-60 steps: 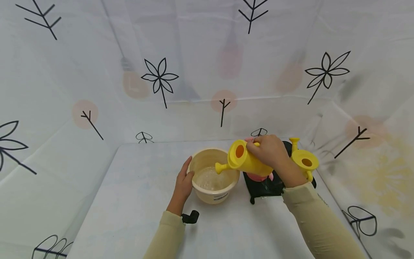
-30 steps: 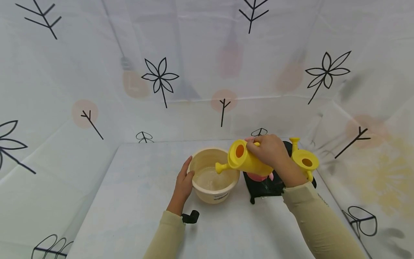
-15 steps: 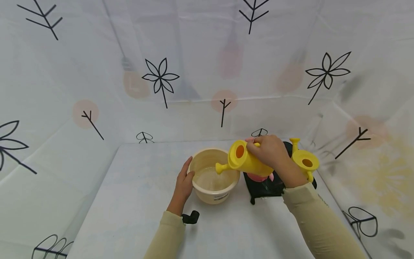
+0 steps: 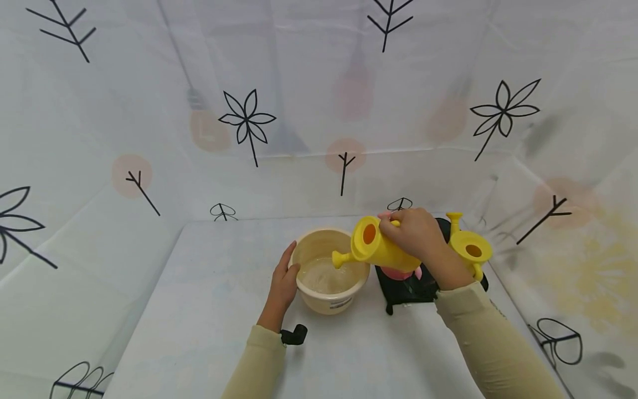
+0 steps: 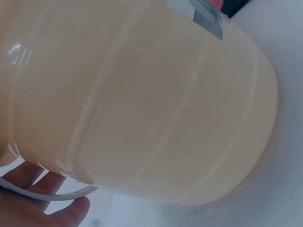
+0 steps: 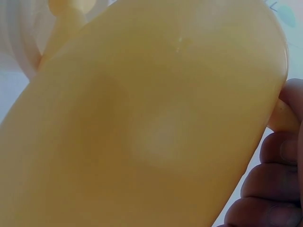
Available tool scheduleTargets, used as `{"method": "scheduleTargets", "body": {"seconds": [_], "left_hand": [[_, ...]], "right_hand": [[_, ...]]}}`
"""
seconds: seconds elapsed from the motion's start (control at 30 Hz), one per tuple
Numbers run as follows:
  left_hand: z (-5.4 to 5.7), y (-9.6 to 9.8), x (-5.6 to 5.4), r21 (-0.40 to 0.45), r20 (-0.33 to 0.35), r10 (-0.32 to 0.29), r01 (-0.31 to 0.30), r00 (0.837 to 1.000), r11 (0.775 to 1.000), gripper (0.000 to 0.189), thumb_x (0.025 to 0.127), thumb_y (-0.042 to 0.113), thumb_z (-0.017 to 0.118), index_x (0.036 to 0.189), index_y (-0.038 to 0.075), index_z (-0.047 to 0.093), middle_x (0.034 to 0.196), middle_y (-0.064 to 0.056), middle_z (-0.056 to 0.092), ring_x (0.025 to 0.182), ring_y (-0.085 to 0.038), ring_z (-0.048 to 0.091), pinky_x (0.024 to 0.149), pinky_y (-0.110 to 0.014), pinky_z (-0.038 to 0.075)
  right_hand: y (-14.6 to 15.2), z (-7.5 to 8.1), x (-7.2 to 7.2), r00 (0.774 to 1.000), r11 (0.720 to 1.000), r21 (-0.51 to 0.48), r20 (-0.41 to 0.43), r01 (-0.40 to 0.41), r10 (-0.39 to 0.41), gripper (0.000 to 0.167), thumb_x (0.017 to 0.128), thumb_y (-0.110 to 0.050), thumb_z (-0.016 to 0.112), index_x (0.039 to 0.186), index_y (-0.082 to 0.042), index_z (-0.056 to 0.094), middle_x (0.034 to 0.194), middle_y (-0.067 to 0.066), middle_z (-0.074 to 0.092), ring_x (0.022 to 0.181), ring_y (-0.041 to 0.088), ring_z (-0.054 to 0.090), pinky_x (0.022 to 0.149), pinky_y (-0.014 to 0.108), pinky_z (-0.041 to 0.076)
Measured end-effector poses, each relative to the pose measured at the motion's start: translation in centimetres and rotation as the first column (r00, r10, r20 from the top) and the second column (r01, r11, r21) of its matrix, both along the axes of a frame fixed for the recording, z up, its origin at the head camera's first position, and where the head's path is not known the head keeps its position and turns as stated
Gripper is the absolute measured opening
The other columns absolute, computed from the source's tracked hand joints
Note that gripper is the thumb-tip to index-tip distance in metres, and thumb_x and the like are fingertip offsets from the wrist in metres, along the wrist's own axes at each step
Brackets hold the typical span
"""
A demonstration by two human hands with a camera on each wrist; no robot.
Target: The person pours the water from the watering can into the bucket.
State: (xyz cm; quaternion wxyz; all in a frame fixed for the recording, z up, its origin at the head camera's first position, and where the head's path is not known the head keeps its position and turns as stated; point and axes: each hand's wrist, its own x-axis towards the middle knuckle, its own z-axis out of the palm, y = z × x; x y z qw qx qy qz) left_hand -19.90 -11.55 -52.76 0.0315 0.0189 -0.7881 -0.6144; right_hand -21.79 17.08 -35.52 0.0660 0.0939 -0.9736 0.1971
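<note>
A cream plastic bucket (image 4: 314, 300) stands on the white table, leaning slightly toward me, with clear rippling water (image 4: 324, 280) inside. My left hand (image 4: 283, 279) holds its left side by the rim; in the left wrist view, fingers (image 5: 71, 213) curl at a pale curved strip beside the bucket wall (image 5: 156, 104). Over the bucket's right side, my right hand (image 4: 415, 231) grips a yellow watering can (image 4: 386, 252) by its handle. The can is tilted, its spout pointing into the bucket. In the right wrist view, curled fingers (image 6: 270, 182) wrap the handle beside the can's body (image 6: 156, 123).
Right of the bucket lies a black mat or bag (image 4: 412, 292), partly hidden by the right arm. A pink object (image 4: 397, 273) shows on it below the held can. A second yellow watering can (image 4: 468, 244) stands upright at the right. Printed white cloth (image 4: 299, 183) surrounds the table.
Both hands, the bucket and the watering can hold practically the same positions throughout. Only the water surface in the bucket varies: it looks calmer in the middle frames and more rippled now.
</note>
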Motion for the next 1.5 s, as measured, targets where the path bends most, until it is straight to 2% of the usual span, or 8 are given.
{"method": "scheduleTargets", "body": {"seconds": [0.17,0.23,0.5,0.8,1.1,1.33,1.5], "left_hand": [[0.2,0.0,0.0,0.0,-0.002,-0.001,0.001,1.0,1.0,0.055,0.097,0.014,0.042,0.148,0.034,0.038,0.156,0.005,0.036,0.146,-0.021,0.029,0.118,-0.051,0.025],[0.3,-0.1,-0.1,-0.004,-0.004,-0.003,0.003,1.0,1.0,0.055,0.097,0.014,0.042,0.149,0.034,0.038,0.156,0.005,0.036,0.146,-0.022,0.029,0.118,-0.051,0.024],[0.4,-0.2,-0.3,-0.019,-0.004,0.002,-0.002,1.0,1.0,0.055,0.097,0.017,0.042,0.149,0.035,0.037,0.156,0.005,0.036,0.146,-0.021,0.029,0.118,-0.051,0.024],[0.5,-0.4,-0.3,-0.008,-0.006,0.007,-0.007,1.0,1.0,0.055,0.098,0.014,0.042,0.148,0.036,0.037,0.156,0.005,0.036,0.146,-0.022,0.029,0.117,-0.053,0.025],[0.3,-0.4,-0.3,-0.011,-0.015,0.005,-0.005,1.0,1.0,0.055,0.098,0.015,0.043,0.148,0.037,0.037,0.156,0.004,0.036,0.145,-0.023,0.03,0.117,-0.053,0.026],[0.3,-0.3,-0.1,-0.018,-0.044,0.007,-0.008,0.999,1.0,0.055,0.098,0.014,0.042,0.148,0.037,0.037,0.155,0.002,0.037,0.144,-0.025,0.033,0.115,-0.055,0.029],[-0.2,-0.2,0.3,-0.015,-0.022,0.003,-0.004,1.0,1.0,0.055,0.098,0.015,0.042,0.148,0.038,0.036,0.155,0.002,0.037,0.143,-0.026,0.034,0.114,-0.056,0.03]], "right_hand": [[0.1,0.1,0.0,1.0,1.0,0.02,-0.001,-0.003,0.003,0.039,0.091,-0.035,0.043,0.064,-0.01,0.058,0.057,0.004,0.048,0.058,0.02,0.046,0.048,0.025,0.035],[0.3,0.0,0.0,1.0,1.0,0.012,0.006,0.001,-0.001,0.04,0.091,-0.035,0.043,0.063,-0.011,0.057,0.059,0.005,0.048,0.062,0.021,0.046,0.05,0.026,0.035],[1.5,-1.4,-0.2,1.0,0.996,-0.083,0.002,0.014,-0.014,0.05,0.096,-0.042,0.04,0.058,-0.011,0.049,0.056,0.004,0.044,0.059,0.021,0.046,0.054,0.029,0.035],[2.2,-2.0,0.2,0.999,0.979,-0.198,0.026,0.049,-0.044,0.053,0.098,-0.045,0.041,0.061,-0.01,0.053,0.057,0.004,0.047,0.06,0.022,0.048,0.055,0.028,0.039],[3.3,-3.5,1.5,0.996,0.931,-0.354,0.02,0.091,-0.09,0.057,0.099,-0.049,0.042,0.061,-0.007,0.05,0.053,0.004,0.044,0.056,0.022,0.048,0.051,0.028,0.04],[4.0,-4.7,2.1,0.988,0.877,-0.456,0.05,0.153,-0.147,0.06,0.099,-0.052,0.042,0.063,-0.004,0.051,0.054,0.005,0.046,0.058,0.023,0.049,0.051,0.028,0.041],[4.6,-5.9,2.8,0.969,0.825,-0.511,0.096,0.242,-0.226,0.06,0.098,-0.053,0.042,0.064,-0.005,0.051,0.055,0.005,0.046,0.057,0.021,0.049,0.051,0.027,0.041]]}}
